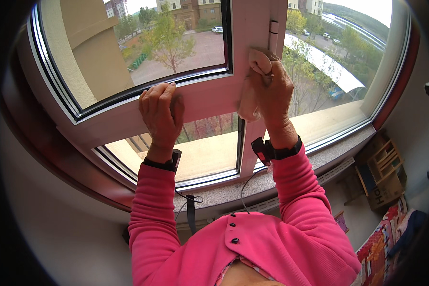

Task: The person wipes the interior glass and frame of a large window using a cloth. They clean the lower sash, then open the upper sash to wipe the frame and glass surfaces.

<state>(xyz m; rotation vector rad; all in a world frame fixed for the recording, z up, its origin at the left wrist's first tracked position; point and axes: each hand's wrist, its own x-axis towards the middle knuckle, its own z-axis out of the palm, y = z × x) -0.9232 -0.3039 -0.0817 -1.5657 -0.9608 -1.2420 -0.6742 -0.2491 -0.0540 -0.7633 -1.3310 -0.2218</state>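
My right hand presses a folded pale pink cloth against the upright of the white window frame. The cloth's top bunches over the fingers, and its lower end hangs beside the wrist. Just above the hand is a white hinge on the frame. My left hand rests on the wide horizontal rail, its fingertips at the lower edge of the upper glass pane and the thumb apart. Nothing shows in that hand. Black bands circle both wrists.
Below the window runs a speckled stone sill, with thin cables and a black strap in front. A cardboard box and a wooden rack stand at right, near patterned fabric. A dark red trim borders the window.
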